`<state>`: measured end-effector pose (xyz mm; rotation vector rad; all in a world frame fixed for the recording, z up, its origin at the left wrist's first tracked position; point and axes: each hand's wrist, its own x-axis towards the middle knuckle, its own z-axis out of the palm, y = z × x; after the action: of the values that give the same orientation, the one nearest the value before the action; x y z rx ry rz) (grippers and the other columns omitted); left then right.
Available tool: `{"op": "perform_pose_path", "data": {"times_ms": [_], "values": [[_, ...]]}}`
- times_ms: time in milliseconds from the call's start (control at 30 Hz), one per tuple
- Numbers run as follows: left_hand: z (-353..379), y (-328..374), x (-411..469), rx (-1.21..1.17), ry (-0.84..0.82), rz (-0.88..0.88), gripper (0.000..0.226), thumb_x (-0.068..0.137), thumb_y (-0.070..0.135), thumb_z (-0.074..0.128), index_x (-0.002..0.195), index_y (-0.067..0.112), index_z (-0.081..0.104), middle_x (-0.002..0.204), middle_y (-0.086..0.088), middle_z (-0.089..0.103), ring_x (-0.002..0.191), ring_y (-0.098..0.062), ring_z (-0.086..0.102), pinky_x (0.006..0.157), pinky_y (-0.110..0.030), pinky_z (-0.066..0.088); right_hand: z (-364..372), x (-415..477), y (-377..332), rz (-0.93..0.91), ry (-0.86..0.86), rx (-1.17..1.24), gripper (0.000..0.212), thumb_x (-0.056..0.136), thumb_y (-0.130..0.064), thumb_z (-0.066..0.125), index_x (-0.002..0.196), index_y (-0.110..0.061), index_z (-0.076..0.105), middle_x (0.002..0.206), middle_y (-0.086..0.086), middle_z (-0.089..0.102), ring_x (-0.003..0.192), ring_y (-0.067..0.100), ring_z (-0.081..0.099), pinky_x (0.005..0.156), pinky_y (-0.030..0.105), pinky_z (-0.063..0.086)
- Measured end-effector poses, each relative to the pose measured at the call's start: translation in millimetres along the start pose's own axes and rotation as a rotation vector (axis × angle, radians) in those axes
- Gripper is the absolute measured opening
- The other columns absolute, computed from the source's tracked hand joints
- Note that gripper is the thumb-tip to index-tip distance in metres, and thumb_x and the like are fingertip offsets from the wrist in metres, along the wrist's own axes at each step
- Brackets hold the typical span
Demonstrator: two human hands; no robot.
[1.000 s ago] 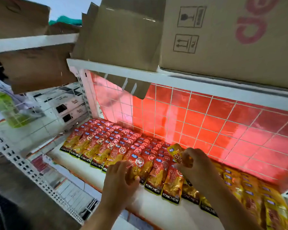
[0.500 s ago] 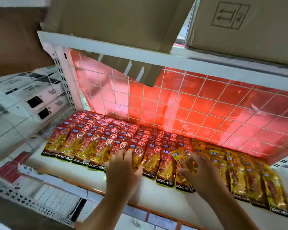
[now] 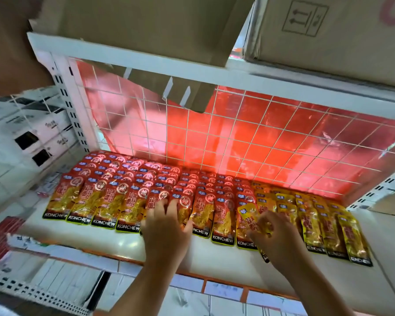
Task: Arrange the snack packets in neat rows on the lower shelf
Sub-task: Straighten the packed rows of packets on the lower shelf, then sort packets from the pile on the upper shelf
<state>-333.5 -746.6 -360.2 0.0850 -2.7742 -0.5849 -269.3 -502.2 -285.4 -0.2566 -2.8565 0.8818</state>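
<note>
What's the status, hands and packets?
Left hand flat on red packets. Right hand pinches yellow packet, tilted above front row. No obstruction seen on lower shelf.

Open room lies above the overlapping rows of red-and-yellow foil snack packets (image 3: 114, 197), below the white upper shelf edge (image 3: 237, 80) — a tall gap running from 9 to 3 o'clock. A brown cardboard flap (image 3: 187, 96) hangs into it at 12 o'clock. The white wire grid panel backed with red foil (image 3: 260, 144) closes the rear, and a white perforated metal upright (image 3: 73, 115) bounds 10 o'clock. The white lower shelf board (image 3: 114, 245) keeps a bare front strip along 6 o'clock — crossed by the left hand (image 3: 167, 231), flat on the packets, and the right hand (image 3: 281, 242) at 5 o'clock, pinching a yellow foil packet (image 3: 251, 215).
</note>
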Motion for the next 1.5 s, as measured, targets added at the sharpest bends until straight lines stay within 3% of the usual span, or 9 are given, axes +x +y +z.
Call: {"op": "perform_pose_path", "data": {"times_ms": [167,367,600,700,833,900,1100,1400,1500], "values": [[1.9,0.8,-3.1,-0.034,0.022,0.048,0.058,0.075,0.049,0.078,0.125,0.023,0.065,0.126,-0.003,0.063,0.107,-0.03,0.059,0.086,-0.048,0.048,-1.7,-6.0,8.7,0.029,0.048,0.014,0.035,0.075,-0.033,0.086,0.081,-0.03,0.053,0.092,-0.008,0.057,0.083,0.004,0.053,0.066,0.022,0.041],[10.1,15.1,-26.0,-0.124,0.106,0.263,0.05,0.081,0.049,0.055,0.122,0.022,0.065,0.127,-0.004,0.061,0.113,-0.031,0.055,0.089,-0.051,0.045,-5.0,-11.5,31.9,0.073,0.098,0.025,0.033,0.073,-0.034,0.088,0.084,-0.023,0.059,0.089,-0.008,0.058,0.081,0.009,0.054,0.064,0.02,0.04],[25.2,81.2,-65.6,-0.192,-0.017,0.422,0.047,0.08,0.047,0.057,0.123,0.029,0.063,0.129,0.003,0.058,0.12,-0.025,0.052,0.091,-0.048,0.044,-15.0,-19.7,69.5,0.13,0.173,0.039,0.034,0.075,-0.033,0.088,0.1,-0.024,0.066,0.093,-0.008,0.057,0.078,0.0,0.051,0.063,0.014,0.037],[33.9,113.1,-79.1,-0.21,-0.058,0.463,0.046,0.081,0.048,0.059,0.123,0.029,0.061,0.127,0.004,0.059,0.12,-0.025,0.052,0.092,-0.047,0.043,-27.8,-25.4,93.0,0.179,0.177,0.013,0.039,0.077,-0.042,0.084,0.109,-0.029,0.065,0.099,-0.008,0.061,0.084,0.01,0.057,0.068,0.021,0.046],[46.4,156.9,-98.0,-0.206,-0.111,0.502,0.046,0.08,0.048,0.061,0.122,0.029,0.057,0.125,0.001,0.061,0.118,-0.029,0.055,0.091,-0.05,0.046,-51.7,-32.7,129.4,0.235,0.199,-0.022,0.053,0.077,-0.049,0.081,0.12,-0.023,0.066,0.107,-0.005,0.061,0.091,0.016,0.06,0.077,0.032,0.055],[49.8,171.8,-104.3,-0.191,-0.139,0.52,0.044,0.079,0.047,0.061,0.119,0.03,0.054,0.123,0.002,0.061,0.114,-0.029,0.057,0.09,-0.05,0.048,-63.0,-35.8,143.0,0.253,0.209,-0.058,0.053,0.076,-0.052,0.08,0.119,-0.025,0.065,0.107,-0.004,0.061,0.09,0.018,0.06,0.075,0.033,0.055],[55.3,175.1,-103.9,-0.129,-0.169,0.416,0.048,0.081,0.052,0.056,0.123,0.029,0.062,0.126,0.004,0.064,0.116,-0.025,0.057,0.096,-0.047,0.047,-61.3,-28.3,141.2,0.251,0.163,-0.093,0.039,0.077,-0.056,0.074,0.097,-0.025,0.062,0.099,-0.001,0.05,0.091,0.025,0.055,0.073,0.036,0.053],[51.4,173.9,-106.2,-0.22,-0.154,0.367,0.042,0.086,0.046,0.056,0.121,0.024,0.066,0.122,0.007,0.065,0.118,-0.021,0.057,0.099,-0.047,0.048,-17.7,9.7,91.6,0.206,0.12,-0.104,0.051,0.081,-0.065,0.063,0.119,-0.032,0.06,0.118,0.003,0.051,0.109,0.026,0.054,0.093,0.042,0.051],[47.5,171.8,-103.2,-0.355,-0.141,0.257,0.035,0.086,0.043,0.056,0.113,0.021,0.063,0.111,0.005,0.065,0.107,-0.021,0.058,0.09,-0.051,0.053,-7.6,17.4,82.8,0.221,0.108,-0.099,0.052,0.081,-0.064,0.062,0.122,-0.032,0.059,0.117,0.003,0.051,0.109,0.027,0.054,0.093,0.042,0.05]]}}
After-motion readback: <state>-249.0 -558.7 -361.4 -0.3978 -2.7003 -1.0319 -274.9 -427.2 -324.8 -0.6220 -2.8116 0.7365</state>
